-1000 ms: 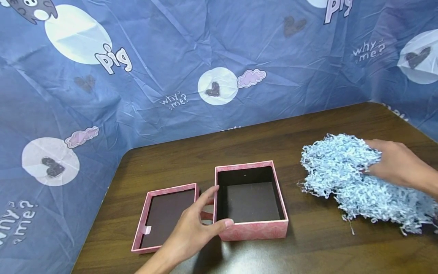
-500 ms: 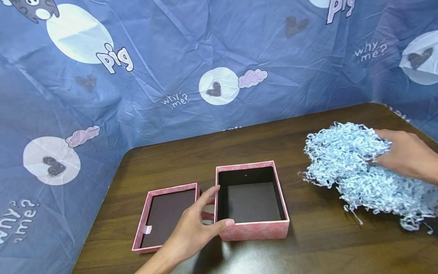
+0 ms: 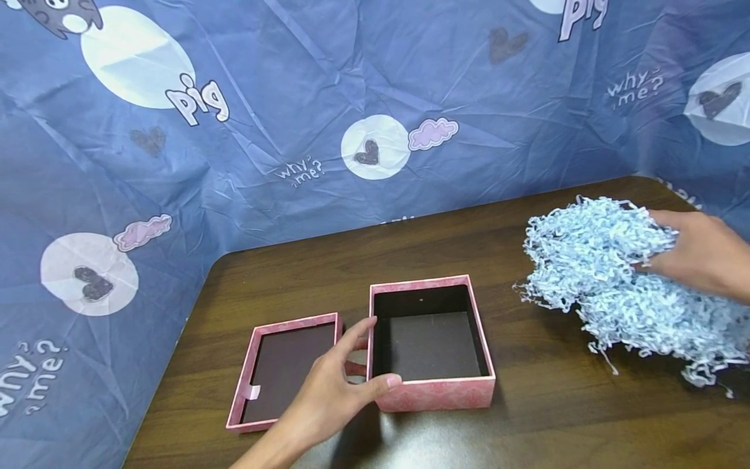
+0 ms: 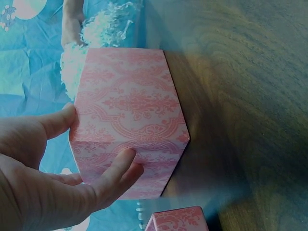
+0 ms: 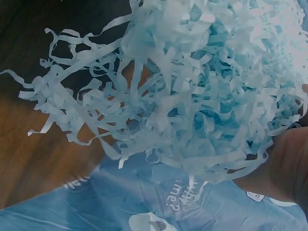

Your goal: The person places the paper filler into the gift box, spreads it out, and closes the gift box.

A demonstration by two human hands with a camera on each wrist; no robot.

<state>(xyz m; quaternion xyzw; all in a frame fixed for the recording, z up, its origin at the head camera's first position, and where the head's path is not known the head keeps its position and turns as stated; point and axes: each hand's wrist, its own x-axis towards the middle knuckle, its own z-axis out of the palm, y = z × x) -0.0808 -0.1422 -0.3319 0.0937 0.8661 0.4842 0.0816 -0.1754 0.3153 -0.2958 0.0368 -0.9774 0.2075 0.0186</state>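
An open pink patterned box (image 3: 433,395) with a dark interior stands on the table. At its near left corner is my left hand (image 3: 335,391), thumb on the front wall and fingers against the left side. The left wrist view shows these fingers on the box's patterned outside (image 4: 130,96). Off to the right, my right hand (image 3: 700,251) grips a large clump of light blue shredded paper (image 3: 597,254), raised above the table. Loose strands dangle from the shredded paper (image 5: 207,96) in the right wrist view, where most of the hand's fingers are hidden.
Left of the box lies its pink-rimmed lid (image 3: 240,397), dark inside up, with a small pale ribbon tab (image 3: 252,393). The brown wooden table (image 3: 504,430) extends around them. A blue printed cloth (image 3: 281,85) hangs behind the table and along its sides.
My right hand has lifted the shredded paper upward and slightly to the right. The left hand, the box and the lid have stayed in place.
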